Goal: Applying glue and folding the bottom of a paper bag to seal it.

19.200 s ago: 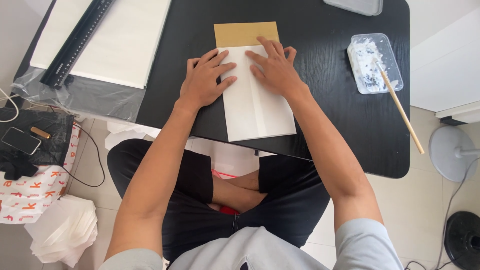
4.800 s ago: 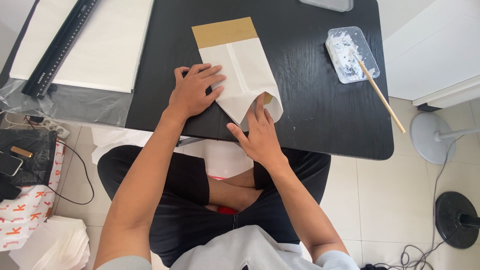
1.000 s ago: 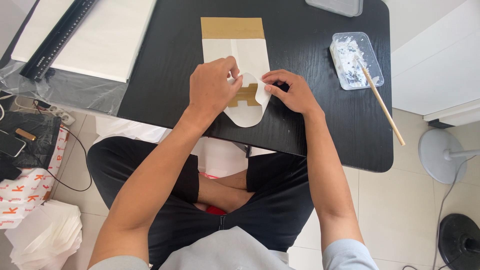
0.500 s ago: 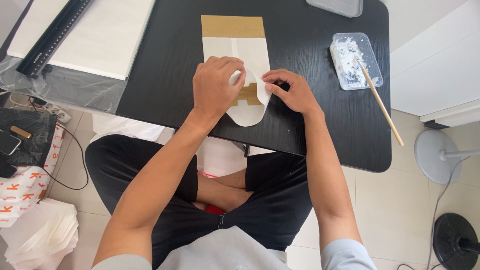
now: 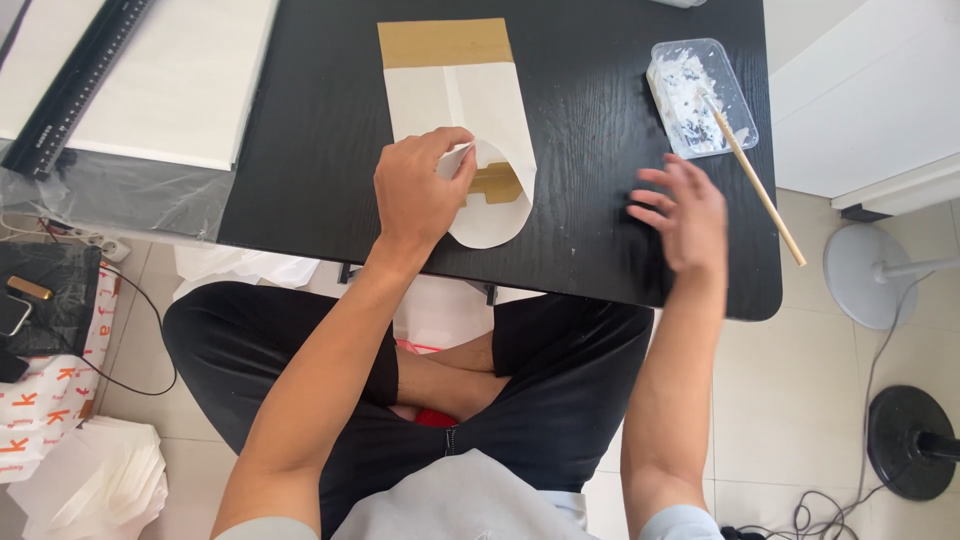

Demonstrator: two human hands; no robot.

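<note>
In the middle of the frame, my left hand [image 5: 420, 190] pinches a flap of the white paper bag [image 5: 460, 130] on the black tabletop [image 5: 600, 220]. At the right my right hand [image 5: 685, 215] hovers open, holding nothing, near the glue tray [image 5: 700, 95] and stick [image 5: 760, 190]. If I let go, the flap may spring open.

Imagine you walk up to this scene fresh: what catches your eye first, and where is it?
The white and brown paper bag lies mid-table on the black table, the left hand pinching its folded flap. The right hand hovers open beside it, just below a clear plastic tray with a wooden stick.
</note>
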